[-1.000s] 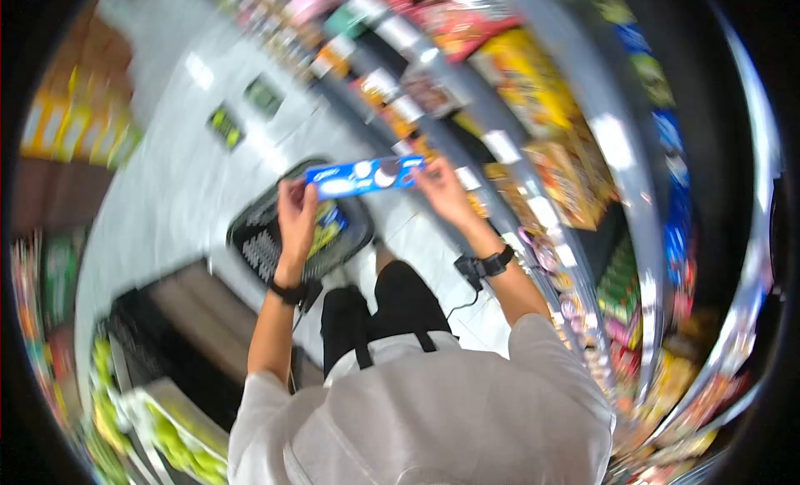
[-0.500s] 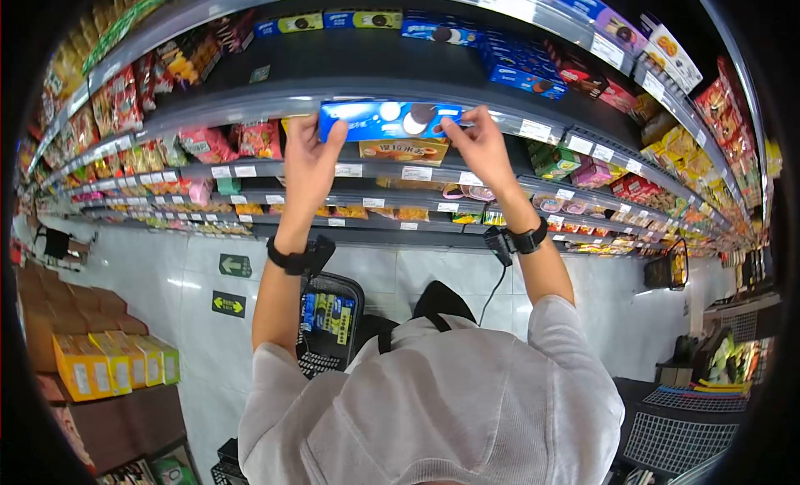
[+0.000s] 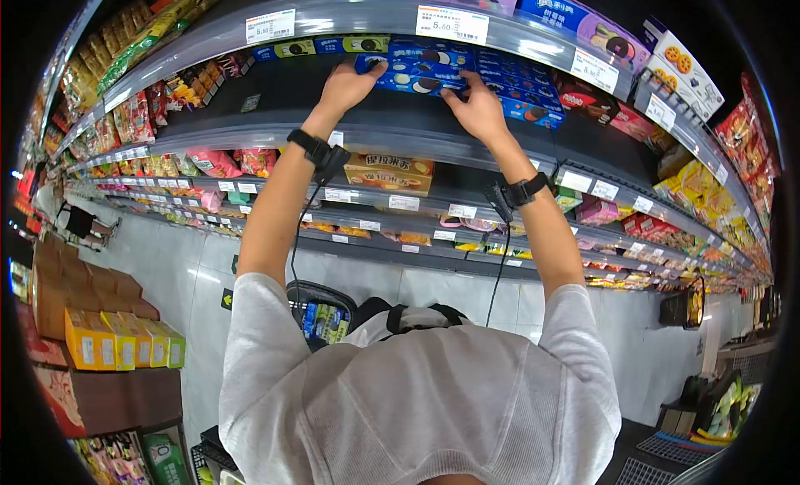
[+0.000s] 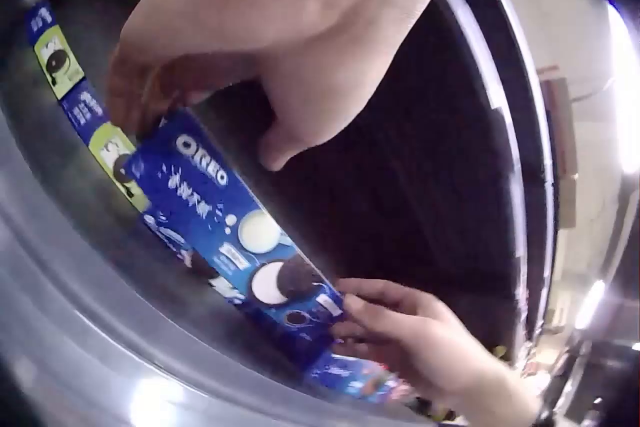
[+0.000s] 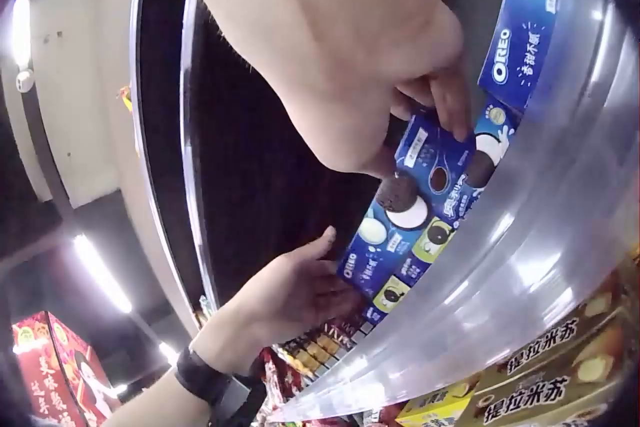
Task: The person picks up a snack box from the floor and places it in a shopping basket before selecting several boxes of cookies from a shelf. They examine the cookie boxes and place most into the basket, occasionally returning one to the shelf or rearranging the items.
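A long blue Oreo cookie box (image 3: pixel 412 81) is at the shelf between both hands, in front of similar blue boxes. My left hand (image 3: pixel 348 87) holds its left end. The right hand (image 3: pixel 479 110) grips the other end, thumb toward the front edge. In the left wrist view, the box face (image 4: pixel 235 227) shows the Oreo name and a cookie with cream, and the left fingers bend over its near corner. The right wrist view has the right fingers and thumb around the near end of the box (image 5: pixel 405 207).
Green-and-blue cookie boxes (image 3: pixel 354 44) stand to the left on this shelf, and stacked blue boxes (image 3: pixel 521 89) to the right. A price-tag rail (image 3: pixel 375 18) runs overhead. Tan boxes (image 3: pixel 389 173) sit one shelf lower. A black basket (image 3: pixel 312 297) with cookie packs is on the floor.
First held low above the basket, the Oreo box has been raised to the shelving and moved inward to the row of blue boxes. Both arms now reach farther forward.
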`<state>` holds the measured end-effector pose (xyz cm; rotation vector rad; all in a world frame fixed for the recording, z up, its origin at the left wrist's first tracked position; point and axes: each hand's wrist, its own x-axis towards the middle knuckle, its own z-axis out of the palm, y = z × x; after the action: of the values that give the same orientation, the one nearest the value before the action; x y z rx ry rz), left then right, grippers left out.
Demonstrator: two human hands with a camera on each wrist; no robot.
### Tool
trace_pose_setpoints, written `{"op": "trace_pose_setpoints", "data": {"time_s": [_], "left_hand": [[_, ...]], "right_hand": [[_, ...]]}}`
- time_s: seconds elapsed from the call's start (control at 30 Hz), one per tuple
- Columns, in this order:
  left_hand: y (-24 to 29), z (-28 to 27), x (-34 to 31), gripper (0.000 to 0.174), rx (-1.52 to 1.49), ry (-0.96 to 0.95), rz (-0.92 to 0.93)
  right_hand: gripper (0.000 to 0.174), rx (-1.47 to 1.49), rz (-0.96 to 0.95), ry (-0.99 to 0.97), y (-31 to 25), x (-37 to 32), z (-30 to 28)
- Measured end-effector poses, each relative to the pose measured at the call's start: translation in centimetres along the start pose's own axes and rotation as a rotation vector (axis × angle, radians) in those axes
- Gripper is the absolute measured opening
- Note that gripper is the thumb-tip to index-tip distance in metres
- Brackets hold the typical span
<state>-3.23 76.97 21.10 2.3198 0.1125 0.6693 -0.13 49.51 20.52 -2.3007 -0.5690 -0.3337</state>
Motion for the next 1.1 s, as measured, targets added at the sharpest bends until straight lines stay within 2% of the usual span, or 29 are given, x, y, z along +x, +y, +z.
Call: {"op": "trace_pose_setpoints", "data": {"time_s": [0.03,0.07,0.1,0.17,0.2,0.27,0.37,0.43,0.53,0.67,0.77,0.9,0.97,1.1], "left_hand": [[-0.6,0.4,1.0,0.076,0.023,-0.053,-0.053],[-2.8,1.6,2.7,0.070,0.156,-0.128,-0.043],[-2.3,1.1,2.7,0.070,0.162,-0.128,-0.048],[-0.2,-0.1,2.6,0.066,0.129,-0.494,-0.102],[-0.6,0.2,4.1,0.059,0.178,-0.581,-0.126],[-2.3,1.5,6.5,0.059,0.175,-0.589,-0.072],[-2.1,1.8,7.2,0.061,0.054,-0.574,-0.014],[-2.9,2.5,8.5,0.074,0.040,-0.662,-0.060],[-3.8,3.5,9.4,0.075,-0.019,-0.684,-0.147],[-3.2,3.3,9.0,0.075,-0.173,-0.649,-0.087],[-2.0,2.7,8.6,0.073,-0.226,-0.696,-0.084],[-2.8,4.5,9.7,0.070,-0.107,-0.708,-0.048],[-3.8,5.8,10.2,0.067,0.049,-0.558,0.216],[-3.8,5.7,10.3,0.062,-0.050,-0.537,0.152]], "right_hand": [[0.064,0.006,-0.005,-0.007,0.5,0.6,0.8],[0.066,-0.085,-0.097,0.031,1.0,1.1,1.8],[0.068,-0.176,-0.187,0.072,1.1,1.5,2.6],[0.075,-0.206,-0.151,-0.220,-0.6,1.9,2.3],[0.077,-0.253,-0.184,-0.256,-0.3,2.3,3.4],[0.079,-0.303,-0.208,-0.294,-0.4,2.8,4.6],[0.085,-0.341,-0.127,-0.365,-1.6,3.5,4.6],[0.091,-0.406,-0.078,-0.409,-1.7,4.5,5.1],[0.095,-0.382,-0.034,-0.451,-1.2,5.5,5.7],[0.096,-0.341,-0.009,-0.433,0.0,6.8,6.8],[0.098,-0.397,-0.013,-0.396,0.3,7.5,6.9],[0.099,-0.434,0.039,-0.401,0.2,8.4,6.8],[0.098,-0.416,0.016,-0.364,0.9,8.7,7.3],[0.096,-0.391,0.082,-0.361,0.6,8.7,6.7]]}}
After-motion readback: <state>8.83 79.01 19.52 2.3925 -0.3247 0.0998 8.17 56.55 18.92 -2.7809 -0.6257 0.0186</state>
